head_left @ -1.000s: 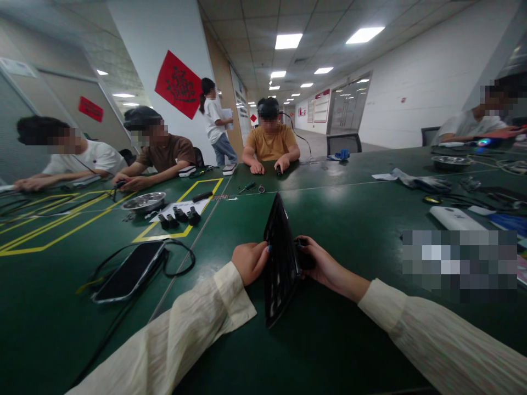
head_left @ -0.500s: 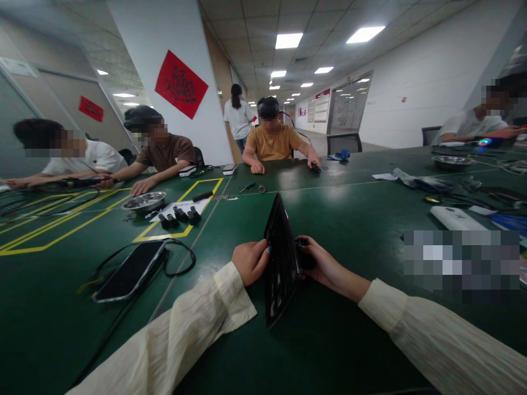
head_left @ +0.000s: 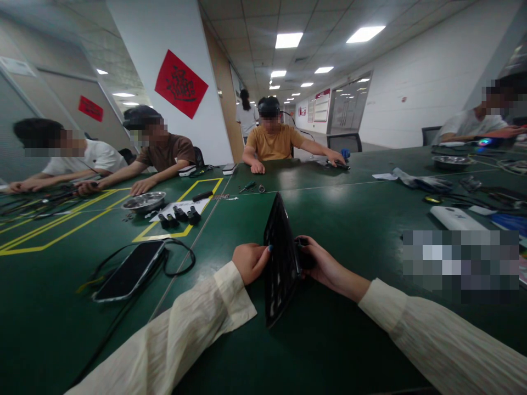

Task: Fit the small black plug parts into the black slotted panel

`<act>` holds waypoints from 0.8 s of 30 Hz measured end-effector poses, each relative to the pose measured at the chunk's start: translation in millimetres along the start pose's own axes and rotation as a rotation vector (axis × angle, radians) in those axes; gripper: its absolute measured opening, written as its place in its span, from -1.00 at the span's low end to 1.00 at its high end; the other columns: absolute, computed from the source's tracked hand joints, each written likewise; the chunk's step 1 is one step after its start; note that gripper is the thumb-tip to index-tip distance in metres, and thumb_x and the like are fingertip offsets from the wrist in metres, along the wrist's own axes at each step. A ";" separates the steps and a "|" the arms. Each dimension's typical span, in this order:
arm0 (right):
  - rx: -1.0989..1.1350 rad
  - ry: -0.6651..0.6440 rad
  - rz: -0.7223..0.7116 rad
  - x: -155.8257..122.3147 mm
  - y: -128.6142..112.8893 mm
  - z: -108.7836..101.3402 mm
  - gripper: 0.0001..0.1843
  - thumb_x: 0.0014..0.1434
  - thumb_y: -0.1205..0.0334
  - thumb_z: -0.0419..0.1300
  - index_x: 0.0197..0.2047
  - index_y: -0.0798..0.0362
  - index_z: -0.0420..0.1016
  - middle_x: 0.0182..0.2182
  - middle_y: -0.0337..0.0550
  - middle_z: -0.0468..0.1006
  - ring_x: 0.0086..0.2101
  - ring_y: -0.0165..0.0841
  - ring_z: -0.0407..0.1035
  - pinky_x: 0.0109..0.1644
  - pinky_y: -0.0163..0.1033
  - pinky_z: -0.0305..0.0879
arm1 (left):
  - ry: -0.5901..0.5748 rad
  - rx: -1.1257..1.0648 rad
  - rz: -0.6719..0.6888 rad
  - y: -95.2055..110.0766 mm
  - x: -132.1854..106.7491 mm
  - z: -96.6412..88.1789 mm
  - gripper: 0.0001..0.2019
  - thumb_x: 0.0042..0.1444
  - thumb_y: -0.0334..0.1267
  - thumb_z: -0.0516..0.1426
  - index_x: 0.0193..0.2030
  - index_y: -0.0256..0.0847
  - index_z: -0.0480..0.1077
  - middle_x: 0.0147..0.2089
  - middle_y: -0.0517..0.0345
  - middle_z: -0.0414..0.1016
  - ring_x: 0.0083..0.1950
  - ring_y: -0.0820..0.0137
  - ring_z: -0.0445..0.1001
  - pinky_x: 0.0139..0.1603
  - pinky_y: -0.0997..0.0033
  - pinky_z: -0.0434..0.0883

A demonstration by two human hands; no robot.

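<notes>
A flat black plastic tray [head_left: 280, 258] stands on its edge on the green table [head_left: 349, 219], right in front of me. My left hand [head_left: 249, 262] is curled against the tray's left face, fingertips pressed on it. My right hand [head_left: 323, 266] holds the tray's right side, its fingers wrapped round a small black part [head_left: 303, 255] there. Both sleeves are cream-coloured.
A black phone [head_left: 129, 270] with a looped cable lies at my left. Farther left are a metal bowl [head_left: 144, 202] and small black parts [head_left: 179, 215] on white paper. A white device [head_left: 457, 218] and cables lie at right. Other people sit around the table.
My hands and the tray have stayed still. The person in yellow across the table has reached a hand out to the right; the standing person has walked off down the corridor.
</notes>
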State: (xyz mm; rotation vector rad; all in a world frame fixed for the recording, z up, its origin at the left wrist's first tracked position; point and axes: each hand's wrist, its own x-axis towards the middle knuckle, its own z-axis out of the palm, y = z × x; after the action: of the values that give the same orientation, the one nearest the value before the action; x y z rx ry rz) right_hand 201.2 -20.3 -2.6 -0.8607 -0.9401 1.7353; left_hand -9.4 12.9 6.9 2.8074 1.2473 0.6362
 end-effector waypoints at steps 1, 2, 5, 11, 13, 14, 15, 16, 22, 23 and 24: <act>-0.001 -0.003 0.001 -0.1 -0.3 0.3 -0.64 -0.03 0.16 0.12 -0.12 -0.08 0.16 -0.38 -0.24 0.36 -0.47 -0.39 0.31 -0.57 -0.34 0.16 | -0.004 0.000 -0.009 0.2 0.5 0.0 -0.47 0.26 -0.08 -0.32 -0.58 -0.22 0.25 -0.60 0.13 0.24 -0.56 0.45 0.23 -0.51 0.43 0.07; -0.003 -0.003 0.002 -0.4 -0.7 0.7 -0.64 -0.03 0.16 0.12 -0.13 -0.08 0.16 -0.38 -0.24 0.36 -0.47 -0.39 0.31 -0.57 -0.34 0.16 | -0.005 0.004 -0.017 0.6 0.9 0.0 -0.48 0.26 -0.08 -0.31 -0.57 -0.21 0.24 -0.59 0.13 0.25 -0.56 0.45 0.24 -0.50 0.43 0.07; -0.012 -0.003 0.008 -1.2 -1.9 2.1 -0.64 -0.02 0.16 0.11 -0.12 -0.08 0.15 -0.37 -0.24 0.36 -0.47 -0.38 0.31 -0.57 -0.34 0.16 | 0.015 0.024 -0.049 2.1 1.4 -0.5 -0.55 0.25 -0.07 -0.27 -0.53 -0.19 0.22 -0.59 0.15 0.25 -0.54 0.43 0.27 -0.51 0.45 0.07; -0.019 0.008 0.005 -0.2 -1.1 1.5 -0.65 -0.01 0.19 0.09 -0.11 -0.07 0.15 -0.39 -0.24 0.36 -0.49 -0.39 0.30 -0.58 -0.34 0.16 | 0.039 -0.005 -0.004 1.8 -0.9 0.1 -0.66 0.22 -0.12 -0.24 -0.46 -0.17 0.18 -0.59 0.17 0.25 -0.54 0.40 0.29 -0.51 0.44 0.10; -0.015 0.009 0.003 0.9 -0.1 0.7 -0.65 -0.01 0.18 0.09 -0.11 -0.07 0.15 -0.39 -0.25 0.36 -0.49 -0.40 0.30 -0.58 -0.34 0.16 | 0.037 -0.005 0.008 0.8 -1.4 0.4 -0.67 0.21 -0.11 -0.23 -0.44 -0.17 0.19 -0.58 0.17 0.26 -0.53 0.39 0.30 -0.50 0.43 0.12; -0.012 0.006 0.001 1.3 0.4 0.5 -0.65 -0.02 0.18 0.09 -0.12 -0.07 0.16 -0.39 -0.25 0.36 -0.50 -0.40 0.30 -0.58 -0.34 0.16 | 0.031 -0.004 0.005 0.4 -1.4 0.4 -0.66 0.22 -0.11 -0.24 -0.43 -0.17 0.20 -0.57 0.16 0.27 -0.52 0.39 0.31 -0.49 0.43 0.13; -0.009 0.004 -0.002 1.6 0.7 0.4 -0.65 -0.02 0.18 0.09 -0.12 -0.07 0.16 -0.39 -0.26 0.36 -0.50 -0.41 0.30 -0.58 -0.35 0.16 | 0.024 -0.001 -0.001 0.1 -1.3 0.4 -0.65 0.22 -0.12 -0.25 -0.42 -0.18 0.20 -0.56 0.16 0.28 -0.52 0.39 0.31 -0.48 0.44 0.14; -0.008 0.003 -0.002 1.8 0.8 0.4 -0.65 -0.02 0.19 0.10 -0.12 -0.08 0.16 -0.39 -0.26 0.36 -0.50 -0.41 0.30 -0.58 -0.35 0.15 | 0.016 0.004 -0.011 0.0 -1.1 0.3 -0.64 0.23 -0.13 -0.27 -0.41 -0.18 0.21 -0.56 0.15 0.29 -0.51 0.40 0.31 -0.48 0.44 0.14; 0.004 -0.001 -0.004 2.1 1.8 -0.6 -0.64 -0.03 0.18 0.11 -0.12 -0.07 0.16 -0.39 -0.25 0.36 -0.49 -0.40 0.31 -0.58 -0.34 0.17 | 0.027 0.015 -0.028 1.5 -0.4 -0.4 -0.64 0.23 -0.13 -0.26 -0.45 -0.18 0.20 -0.58 0.16 0.27 -0.53 0.41 0.30 -0.50 0.45 0.12; 0.006 -0.008 -0.006 2.2 2.3 -1.2 -0.63 -0.02 0.18 0.11 -0.11 -0.07 0.16 -0.39 -0.25 0.37 -0.50 -0.40 0.32 -0.58 -0.34 0.17 | 0.032 0.012 -0.022 1.6 -0.6 -0.3 -0.65 0.22 -0.12 -0.25 -0.45 -0.18 0.20 -0.58 0.16 0.27 -0.53 0.40 0.30 -0.50 0.45 0.12; 0.007 -0.021 -0.008 2.4 2.7 -2.0 -0.63 -0.02 0.18 0.11 -0.10 -0.07 0.15 -0.38 -0.25 0.37 -0.51 -0.41 0.32 -0.58 -0.34 0.17 | 0.036 0.012 -0.018 1.7 -0.8 -0.2 -0.66 0.21 -0.12 -0.24 -0.45 -0.17 0.19 -0.58 0.16 0.27 -0.53 0.40 0.31 -0.50 0.44 0.12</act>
State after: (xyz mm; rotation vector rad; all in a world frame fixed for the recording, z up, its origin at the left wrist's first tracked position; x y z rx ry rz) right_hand 201.1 -18.3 -6.2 -0.8353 -0.9495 1.7427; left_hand -8.8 11.2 7.1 2.8030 1.2845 0.6838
